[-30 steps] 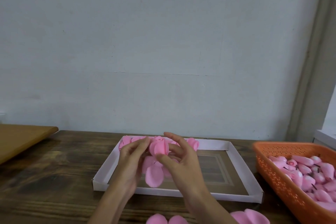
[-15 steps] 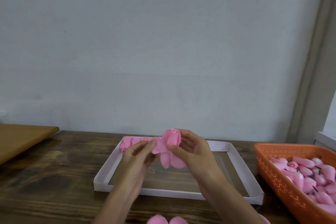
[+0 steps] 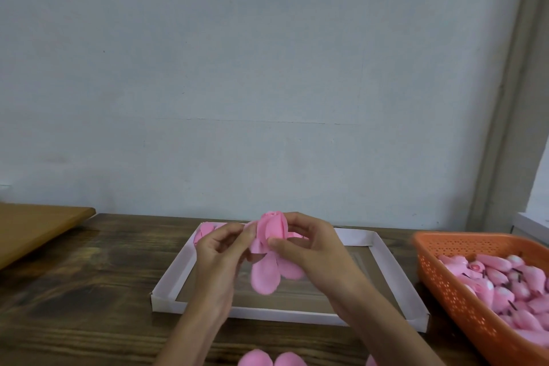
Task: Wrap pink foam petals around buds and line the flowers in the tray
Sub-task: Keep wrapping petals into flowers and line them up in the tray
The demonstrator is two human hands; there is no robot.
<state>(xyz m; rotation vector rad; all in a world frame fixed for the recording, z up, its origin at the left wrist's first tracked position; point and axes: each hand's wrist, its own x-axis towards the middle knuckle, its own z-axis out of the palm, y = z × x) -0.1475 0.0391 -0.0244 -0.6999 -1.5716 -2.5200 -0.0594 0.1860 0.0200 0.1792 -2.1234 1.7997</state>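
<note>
Your hands meet just above the far half of the tray [image 3: 172, 279], both closed on the same flower. Your right hand [image 3: 315, 249] grips the bud [image 3: 271, 227] with the thumb across its front and the fingers curled behind it. Your left hand [image 3: 219, 255] pinches a petal against the bud's left side. The bud sits upright between the two hands, and two loose petals [image 3: 264, 276] hang from it over the tray's middle.

A few finished flowers [image 3: 205, 232] lie in the tray's far left corner. More foam petals [image 3: 270, 359] lie on the table [image 3: 89, 291] on the near side of the tray, cut off by the picture's edge. Right of the tray stands an orange basket [image 3: 463, 300] heaped with pink buds [image 3: 505, 279]. Well to the left of the tray a tan board [image 3: 35, 226] overlaps the table's edge.
</note>
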